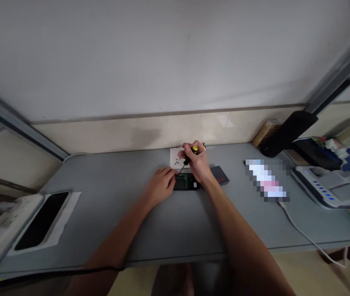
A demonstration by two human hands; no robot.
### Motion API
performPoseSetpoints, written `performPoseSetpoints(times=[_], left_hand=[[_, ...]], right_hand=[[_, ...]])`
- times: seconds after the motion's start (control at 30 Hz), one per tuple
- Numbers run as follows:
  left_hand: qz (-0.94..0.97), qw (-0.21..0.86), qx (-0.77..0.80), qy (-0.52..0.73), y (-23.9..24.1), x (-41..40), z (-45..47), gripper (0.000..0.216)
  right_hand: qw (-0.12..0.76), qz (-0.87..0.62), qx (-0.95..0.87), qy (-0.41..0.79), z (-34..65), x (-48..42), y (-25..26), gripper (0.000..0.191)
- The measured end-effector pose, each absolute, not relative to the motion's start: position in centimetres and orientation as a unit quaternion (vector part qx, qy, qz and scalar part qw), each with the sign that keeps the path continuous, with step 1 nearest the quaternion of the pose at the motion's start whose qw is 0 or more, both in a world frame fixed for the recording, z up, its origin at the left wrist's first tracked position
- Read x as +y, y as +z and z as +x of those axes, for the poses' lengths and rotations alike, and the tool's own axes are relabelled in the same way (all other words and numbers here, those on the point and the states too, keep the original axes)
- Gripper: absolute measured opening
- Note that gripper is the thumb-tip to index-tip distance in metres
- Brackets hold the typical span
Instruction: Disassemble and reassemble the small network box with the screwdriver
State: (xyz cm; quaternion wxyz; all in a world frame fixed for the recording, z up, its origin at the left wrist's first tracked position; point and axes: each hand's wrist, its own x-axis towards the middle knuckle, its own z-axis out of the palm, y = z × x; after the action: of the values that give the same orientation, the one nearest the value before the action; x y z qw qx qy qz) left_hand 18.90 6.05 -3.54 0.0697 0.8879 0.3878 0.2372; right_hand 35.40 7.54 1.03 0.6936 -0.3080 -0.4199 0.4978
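A black-cased device with an exposed green circuit board [186, 181] lies flat on the grey desk, its left end partly hidden by my left hand [162, 183]. The fingers of that hand are bent over this end and hold it. Above the board, my right hand [198, 163] is closed round a small screwdriver [187, 159] with a black and yellow handle. Its thin shaft slants down to the left, and the tip is at the board's upper left part. Behind the device lies a white paper [175, 158] with several tiny dark screws on it.
A dark flat panel [219, 175] lies right of the device. Farther right are a lit, blurred phone [265, 180] on a white cable, a black cylinder [288, 133] and a power strip [319, 187]. On the left lies a dark-screened phone [42, 222]. A wall [159, 129] borders the back.
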Motion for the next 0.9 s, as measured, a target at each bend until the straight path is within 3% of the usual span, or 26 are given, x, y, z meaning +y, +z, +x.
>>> performPoseSetpoints(times=[0.1,0.33,0.5,0.67,0.8,0.9], left_hand=[[0.886,0.069,0.390,0.240,-3.6,6.0,19.0,0.027],[0.885,0.065,0.392,0.243,-3.8,6.1,18.9,0.027],[0.888,0.068,0.385,0.240,-3.8,6.2,18.9,0.028],[0.895,0.070,0.377,0.228,-3.2,6.2,18.8,0.029],[0.902,0.066,0.368,0.214,-2.3,6.2,18.8,0.026],[0.901,0.059,0.371,0.217,-1.9,6.9,19.1,0.024]], right_hand=[[0.689,-0.343,-0.443,0.460,35.6,7.7,0.8,0.059],[0.697,-0.304,-0.435,0.482,35.6,7.9,0.8,0.045],[0.693,-0.351,-0.423,0.467,35.7,7.9,0.4,0.057],[0.712,-0.365,-0.425,0.423,35.6,8.3,0.4,0.052],[0.735,-0.342,-0.468,0.352,36.3,6.9,2.6,0.037],[0.647,-0.357,-0.628,0.242,36.3,4.7,4.4,0.020]])
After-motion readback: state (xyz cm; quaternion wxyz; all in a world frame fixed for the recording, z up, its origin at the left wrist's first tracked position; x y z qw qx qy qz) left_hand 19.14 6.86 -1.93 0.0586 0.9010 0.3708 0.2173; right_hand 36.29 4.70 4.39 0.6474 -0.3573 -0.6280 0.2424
